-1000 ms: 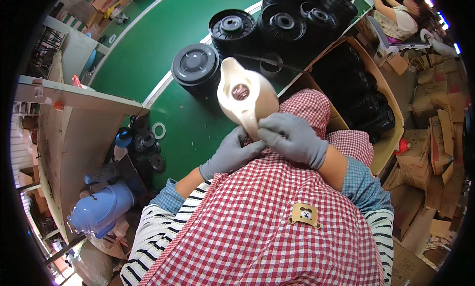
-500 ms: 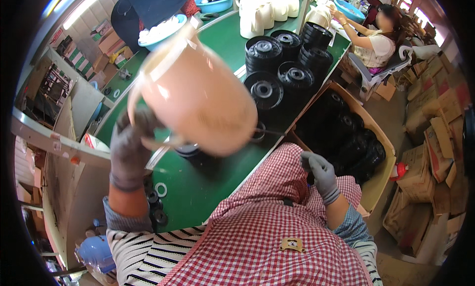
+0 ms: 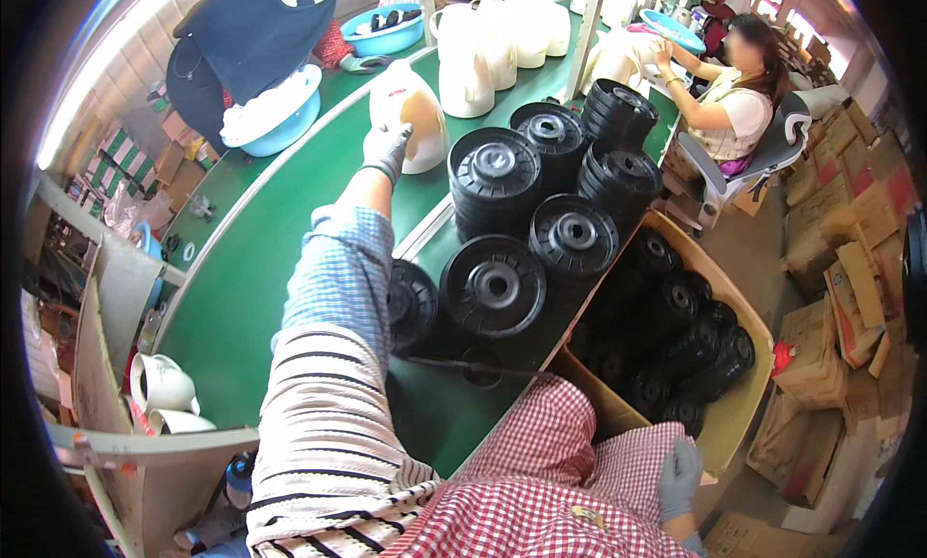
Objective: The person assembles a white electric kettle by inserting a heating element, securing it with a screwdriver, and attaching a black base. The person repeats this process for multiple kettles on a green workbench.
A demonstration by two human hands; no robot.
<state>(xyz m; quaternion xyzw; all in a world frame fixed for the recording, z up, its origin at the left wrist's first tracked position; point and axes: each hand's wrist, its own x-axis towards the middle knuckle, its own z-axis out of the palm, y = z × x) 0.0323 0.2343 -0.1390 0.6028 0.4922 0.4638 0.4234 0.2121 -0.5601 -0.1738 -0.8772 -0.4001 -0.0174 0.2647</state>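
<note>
At the far side of the green belt, my left hand (image 3: 386,151), in a grey glove, is closed on the side of a cream kettle body (image 3: 421,124). The kettle body stands upright on the belt. Exactly where the fingers grip is partly hidden. My right hand (image 3: 681,479), also gloved, lies beside my checked apron with its fingers loosely extended and holds nothing. Stacks of black round discs (image 3: 494,286) with hubbed centres stand between my left arm and the carton. More cream kettle bodies (image 3: 465,80) stand in a row beyond the stacks.
A carton (image 3: 748,384) of black discs stands at my right. Blue basins (image 3: 280,124) sit along the far side, near another person's red sleeve (image 3: 333,48). A seated person (image 3: 739,95) works at the far right. Cardboard boxes (image 3: 821,336) pile up at right; two white jugs (image 3: 162,382) lie at left.
My left hand has carried the kettle body from close in front of me out to the far side of the belt, where it now stands. My right hand has lowered toward my lap.
</note>
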